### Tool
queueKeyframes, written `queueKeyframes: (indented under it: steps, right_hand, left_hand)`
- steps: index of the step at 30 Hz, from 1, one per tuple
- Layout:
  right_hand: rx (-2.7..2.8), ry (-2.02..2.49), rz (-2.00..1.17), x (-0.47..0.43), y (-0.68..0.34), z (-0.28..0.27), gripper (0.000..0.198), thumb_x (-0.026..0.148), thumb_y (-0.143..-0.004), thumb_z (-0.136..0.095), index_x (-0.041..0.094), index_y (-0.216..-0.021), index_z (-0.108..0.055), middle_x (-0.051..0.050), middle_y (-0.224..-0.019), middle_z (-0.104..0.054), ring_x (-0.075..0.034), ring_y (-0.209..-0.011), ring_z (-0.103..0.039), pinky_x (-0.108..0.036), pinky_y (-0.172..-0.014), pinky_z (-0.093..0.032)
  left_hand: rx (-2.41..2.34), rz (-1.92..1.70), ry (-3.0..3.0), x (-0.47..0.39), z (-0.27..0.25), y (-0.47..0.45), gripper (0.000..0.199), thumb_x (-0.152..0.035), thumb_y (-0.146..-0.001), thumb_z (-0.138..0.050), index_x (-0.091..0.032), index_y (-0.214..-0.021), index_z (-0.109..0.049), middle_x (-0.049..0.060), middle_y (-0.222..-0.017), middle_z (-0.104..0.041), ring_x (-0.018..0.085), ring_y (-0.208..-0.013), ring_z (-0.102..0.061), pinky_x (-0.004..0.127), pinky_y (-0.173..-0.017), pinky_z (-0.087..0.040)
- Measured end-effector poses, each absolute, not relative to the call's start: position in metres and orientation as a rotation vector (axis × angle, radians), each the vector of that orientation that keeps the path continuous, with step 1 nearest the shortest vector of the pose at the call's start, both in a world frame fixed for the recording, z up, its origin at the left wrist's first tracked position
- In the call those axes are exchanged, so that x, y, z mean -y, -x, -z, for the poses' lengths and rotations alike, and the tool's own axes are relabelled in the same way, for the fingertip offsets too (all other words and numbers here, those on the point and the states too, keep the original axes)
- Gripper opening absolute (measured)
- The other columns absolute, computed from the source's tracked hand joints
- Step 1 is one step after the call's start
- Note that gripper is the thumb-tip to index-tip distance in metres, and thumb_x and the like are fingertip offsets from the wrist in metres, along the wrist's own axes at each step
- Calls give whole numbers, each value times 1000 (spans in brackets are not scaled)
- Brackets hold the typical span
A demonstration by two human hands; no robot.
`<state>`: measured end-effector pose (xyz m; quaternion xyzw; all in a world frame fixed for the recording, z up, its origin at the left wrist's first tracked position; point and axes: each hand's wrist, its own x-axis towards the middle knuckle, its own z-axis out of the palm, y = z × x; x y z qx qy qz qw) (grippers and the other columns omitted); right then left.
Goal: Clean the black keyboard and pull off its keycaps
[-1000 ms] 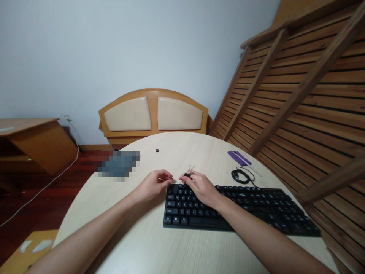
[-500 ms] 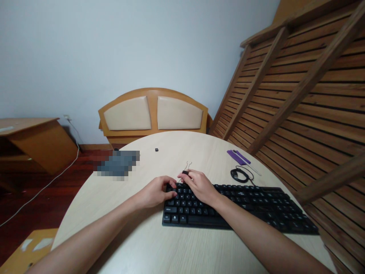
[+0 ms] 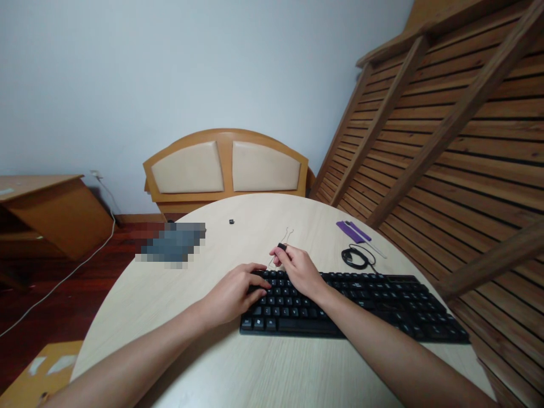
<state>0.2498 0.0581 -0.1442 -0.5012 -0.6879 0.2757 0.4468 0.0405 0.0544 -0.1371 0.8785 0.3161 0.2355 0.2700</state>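
A black keyboard (image 3: 408, 309) lies across the near half of the round table. Over its left end rests my left hand (image 3: 238, 294), fingers stretched out and touching the keys at the upper left corner. Just above the keyboard's back edge, my right hand (image 3: 300, 269) is closed on a keycap puller (image 3: 281, 246). That puller has a short black handle with thin wire prongs sticking out at both ends. Its upper wires point away from me, and the lower ones come down near my left fingertips. Whether a keycap sits in the wires, I cannot tell.
A small black piece (image 3: 232, 221) lies toward the table's (image 3: 170, 351) far side. Behind the keyboard, at the right, are a coiled black cable (image 3: 356, 258) and a purple cloth (image 3: 352, 231) with a thin white-handled tool. A blurred grey-blue object (image 3: 172, 243) sits at the left edge.
My right hand has lifted the keycap puller up and slightly away from the keys. My left fingers have straightened and spread over the keyboard's corner.
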Motion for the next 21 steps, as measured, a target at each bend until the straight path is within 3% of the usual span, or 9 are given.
queueKeyframes:
  steps: [9, 15, 21]
  right_hand:
    - [1871, 1190, -622, -56, -247, 143, 35, 39, -100, -46, 18, -89, -71, -3, -83, -71, -17, -82, -66, -27, -77, -48]
    - [1927, 1142, -580, -55, -247, 142, 35, 39, -101, -45, 18, -89, -71, -4, -84, -71, -17, -83, -66, -27, -77, -47]
    - [1953, 1142, -640, -56, -246, 142, 34, 39, -101, -45, 20, -99, -73, -3, -87, -72, -18, -86, -67, -27, -78, -46]
  left_hand:
    - [-933, -653, -2245, -56, 146, -43, 14, -24, -83, -65, -25, -91, -76, 8, -130, -61, 30, -120, -56, 46, -104, -40]
    - [-1029, -602, -2099, -62, 145, -42, 16, -28, -79, -67, -19, -89, -59, 4, -96, -70, 23, -88, -64, 38, -84, -48]
    - [-1035, -664, -2003, -68, 152, -39, 20, -31, -80, -66, -19, -91, -55, 5, -93, -68, 21, -85, -63, 33, -77, -48]
